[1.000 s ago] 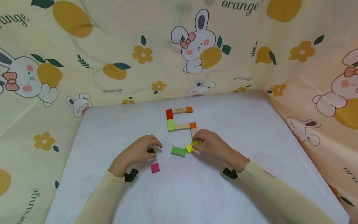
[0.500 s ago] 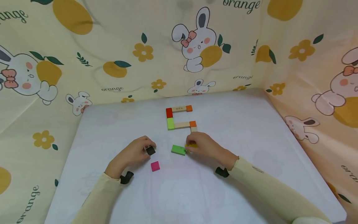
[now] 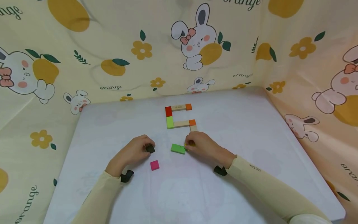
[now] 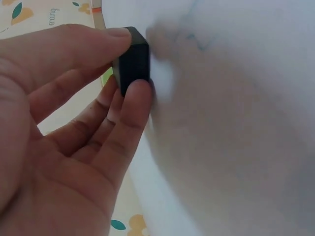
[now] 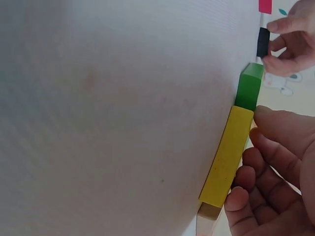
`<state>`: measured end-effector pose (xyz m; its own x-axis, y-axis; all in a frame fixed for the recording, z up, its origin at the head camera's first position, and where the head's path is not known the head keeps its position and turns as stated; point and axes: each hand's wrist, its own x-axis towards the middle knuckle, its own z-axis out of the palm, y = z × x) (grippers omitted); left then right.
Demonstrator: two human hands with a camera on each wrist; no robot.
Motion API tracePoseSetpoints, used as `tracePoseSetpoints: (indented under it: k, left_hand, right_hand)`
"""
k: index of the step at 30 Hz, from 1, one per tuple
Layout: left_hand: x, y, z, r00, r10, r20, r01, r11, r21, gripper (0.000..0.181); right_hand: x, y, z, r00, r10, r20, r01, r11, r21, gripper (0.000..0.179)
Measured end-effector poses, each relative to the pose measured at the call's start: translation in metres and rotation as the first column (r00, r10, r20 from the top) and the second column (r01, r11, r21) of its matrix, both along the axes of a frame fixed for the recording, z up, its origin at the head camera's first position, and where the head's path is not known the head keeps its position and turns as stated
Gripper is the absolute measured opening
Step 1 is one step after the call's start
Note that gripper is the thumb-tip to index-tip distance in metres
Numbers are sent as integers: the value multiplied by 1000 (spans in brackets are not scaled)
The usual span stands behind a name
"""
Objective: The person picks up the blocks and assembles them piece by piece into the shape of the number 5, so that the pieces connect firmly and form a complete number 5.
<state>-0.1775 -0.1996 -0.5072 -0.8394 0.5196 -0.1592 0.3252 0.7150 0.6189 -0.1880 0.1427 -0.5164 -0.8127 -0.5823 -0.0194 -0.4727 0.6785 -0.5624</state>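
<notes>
My left hand (image 3: pixel 132 152) pinches a small black block (image 3: pixel 150 149) between thumb and fingertips, seen close in the left wrist view. My right hand (image 3: pixel 207 146) holds a yellow block (image 5: pixel 227 157) between thumb and fingers, mostly hiding it in the head view. One end of the yellow block meets a green block (image 3: pixel 178 148); its other end is at a plain wooden block (image 5: pixel 210 210). This wooden block runs down from an orange block (image 3: pixel 192 122). A magenta block (image 3: pixel 155 165) lies on the table just in front of the left hand.
Farther back, a wooden block (image 3: pixel 179 107), an orange block (image 3: pixel 188 106), a red block (image 3: pixel 168 111), a lime block (image 3: pixel 169 122) and another wooden block (image 3: pixel 181 123) form a bent line. A rabbit-print cloth (image 3: pixel 156 28) hangs around the white table (image 3: pixel 246 118).
The right hand has shifted left and turned the yellow block from slanting to in line between the green block and the wooden block. The left hand has drawn slightly left, gripping the black block.
</notes>
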Motion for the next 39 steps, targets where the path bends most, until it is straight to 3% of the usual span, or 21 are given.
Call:
tracePoseSetpoints:
  k: [8, 18, 21, 24, 27, 30, 32, 39]
  left_hand:
    - [-8, 3, 3, 1000, -6, 3, 6, 1000, 28, 32]
    - [-26, 28, 7, 997, -68, -25, 69, 996, 50, 35]
    - [-29, 36, 7, 997, -70, -9, 71, 996, 58, 36]
    - [-32, 42, 7, 997, -74, 9, 73, 996, 59, 36]
    - [-34, 46, 8, 997, -76, 18, 75, 996, 50, 37]
    - [-34, 46, 9, 997, -74, 17, 73, 996, 44, 38]
    - [-35, 45, 9, 997, -76, 14, 75, 996, 47, 38]
    - [-40, 48, 6, 993, -115, -3, 115, 992, 58, 36]
  right_hand:
    - [0, -2, -3, 1000, -6, -21, 6, 1000, -6, 12]
    - [0, -5, -1, 1000, -8, -20, 9, 1000, 8, 12]
    - [5, -3, 0, 1000, -17, -23, 17, 1000, 2, 7]
    - [15, 4, 2, 997, 9, -82, -7, 1000, 27, 9]
    - [27, 11, 2, 973, 112, -203, -92, 990, 102, 24]
    - [36, 14, 3, 924, 229, -305, -184, 968, 170, 36]
    - [40, 14, 4, 903, 264, -338, -208, 959, 194, 39]
    - [42, 14, 3, 900, 270, -343, -213, 957, 197, 40]
